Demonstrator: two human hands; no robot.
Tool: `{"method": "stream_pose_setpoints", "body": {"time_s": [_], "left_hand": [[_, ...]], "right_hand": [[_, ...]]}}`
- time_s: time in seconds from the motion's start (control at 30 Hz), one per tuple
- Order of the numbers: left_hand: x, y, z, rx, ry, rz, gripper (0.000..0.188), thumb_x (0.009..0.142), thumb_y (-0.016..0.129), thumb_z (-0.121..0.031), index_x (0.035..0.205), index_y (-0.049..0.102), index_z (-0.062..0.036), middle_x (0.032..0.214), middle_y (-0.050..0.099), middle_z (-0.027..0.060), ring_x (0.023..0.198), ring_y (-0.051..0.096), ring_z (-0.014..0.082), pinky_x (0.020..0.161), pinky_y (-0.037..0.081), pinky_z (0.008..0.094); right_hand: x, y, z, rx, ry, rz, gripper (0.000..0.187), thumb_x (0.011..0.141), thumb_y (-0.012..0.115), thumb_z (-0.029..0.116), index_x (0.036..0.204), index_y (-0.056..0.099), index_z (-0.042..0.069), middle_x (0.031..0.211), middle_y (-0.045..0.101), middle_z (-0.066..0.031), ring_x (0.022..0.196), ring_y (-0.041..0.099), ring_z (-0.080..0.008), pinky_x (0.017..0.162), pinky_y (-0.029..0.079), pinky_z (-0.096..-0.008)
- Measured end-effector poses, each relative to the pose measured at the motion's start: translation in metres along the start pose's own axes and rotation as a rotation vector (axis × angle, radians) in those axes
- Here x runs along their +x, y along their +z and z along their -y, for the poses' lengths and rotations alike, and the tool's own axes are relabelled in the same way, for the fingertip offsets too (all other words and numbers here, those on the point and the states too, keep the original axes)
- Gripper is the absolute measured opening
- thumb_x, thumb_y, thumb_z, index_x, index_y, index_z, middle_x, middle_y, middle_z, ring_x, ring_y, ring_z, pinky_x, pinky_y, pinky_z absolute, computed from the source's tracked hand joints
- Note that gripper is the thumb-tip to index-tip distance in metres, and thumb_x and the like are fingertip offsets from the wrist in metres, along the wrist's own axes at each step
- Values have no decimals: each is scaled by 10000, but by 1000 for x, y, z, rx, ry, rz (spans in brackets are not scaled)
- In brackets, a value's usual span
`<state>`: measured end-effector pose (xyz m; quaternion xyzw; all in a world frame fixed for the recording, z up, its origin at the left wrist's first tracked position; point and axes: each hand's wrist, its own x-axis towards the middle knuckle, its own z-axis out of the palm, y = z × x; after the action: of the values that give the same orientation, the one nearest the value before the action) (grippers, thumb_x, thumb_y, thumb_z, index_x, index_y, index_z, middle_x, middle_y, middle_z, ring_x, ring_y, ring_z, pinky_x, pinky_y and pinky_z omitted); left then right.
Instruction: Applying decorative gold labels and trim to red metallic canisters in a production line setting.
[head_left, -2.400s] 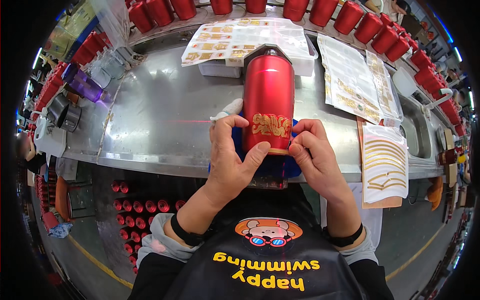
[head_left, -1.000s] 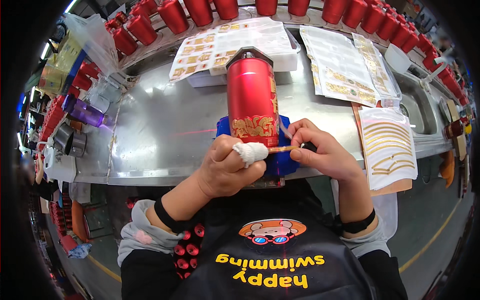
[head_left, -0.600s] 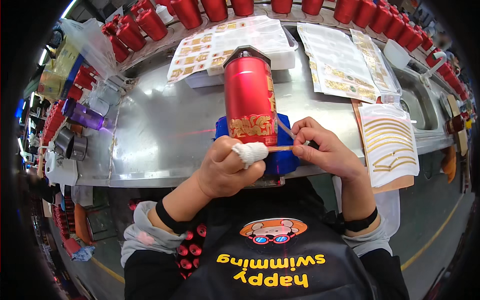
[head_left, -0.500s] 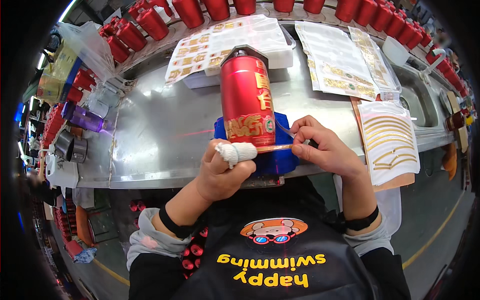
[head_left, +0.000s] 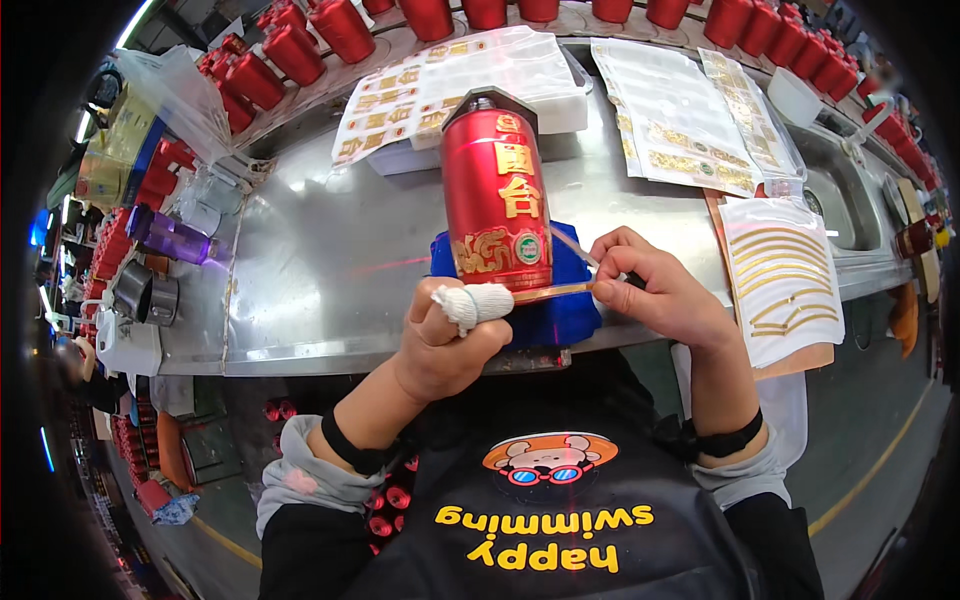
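A red bottle (head_left: 493, 190) with gold lettering, a gold dragon band and a green round emblem lies tilted on a blue support (head_left: 560, 325), its neck through a dark angular holder (head_left: 528, 112). My left hand (head_left: 440, 350) is closed. Its finger in a white fabric cover (head_left: 473, 306) presses one end of a gold strip (head_left: 555, 291) at the bottle's base. At the strip's other end, my right hand (head_left: 655, 290) pinches it between thumb and finger. A thin metal tool (head_left: 575, 245) with a dark handle also sits in my right hand, partly hidden by the fingers.
White sheets with gold stickers (head_left: 400, 90) lie on a white box behind the bottle. More sticker sheets (head_left: 670, 120) lie at the right, near a sheet of curved gold strips (head_left: 780, 275) and a sink (head_left: 845, 205). Red bottles (head_left: 428, 15) line the back. A purple bottle (head_left: 170, 237) stands left.
The bottle has turned, bringing its lettering and green emblem more to the front. My hands keep almost the same place on the strip. Red bottles along the back have shifted right.
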<state>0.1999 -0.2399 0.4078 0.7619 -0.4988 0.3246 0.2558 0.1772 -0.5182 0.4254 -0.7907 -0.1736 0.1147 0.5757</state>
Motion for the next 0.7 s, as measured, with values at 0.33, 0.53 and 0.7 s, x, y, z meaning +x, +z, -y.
{"method": "stream_pose_setpoints", "body": {"time_s": [0.33,0.53,0.7], "left_hand": [[23,1,1,68,170,85,195,619,696,-120,803,657,-170,1097,572,-14,927,517,222,731,473,312],[-1,2,-1,19,-7,-19,237,553,721,-64,758,660,-166,1090,566,13,917,516,243,745,459,345],[17,1,-1,89,138,61,242,552,714,-47,754,665,-172,1097,555,14,901,507,249,721,454,350]], "right_hand": [[-6,-5,3,15,27,-5,241,929,635,260,825,566,53,1057,486,-38,861,448,-92,752,396,-226],[-5,-5,5,11,8,10,254,929,641,269,819,551,58,1045,489,-37,876,441,-95,744,391,-226],[-5,-3,0,64,46,-11,252,931,646,263,815,548,61,1060,485,-30,884,439,-93,743,390,-224]]}}
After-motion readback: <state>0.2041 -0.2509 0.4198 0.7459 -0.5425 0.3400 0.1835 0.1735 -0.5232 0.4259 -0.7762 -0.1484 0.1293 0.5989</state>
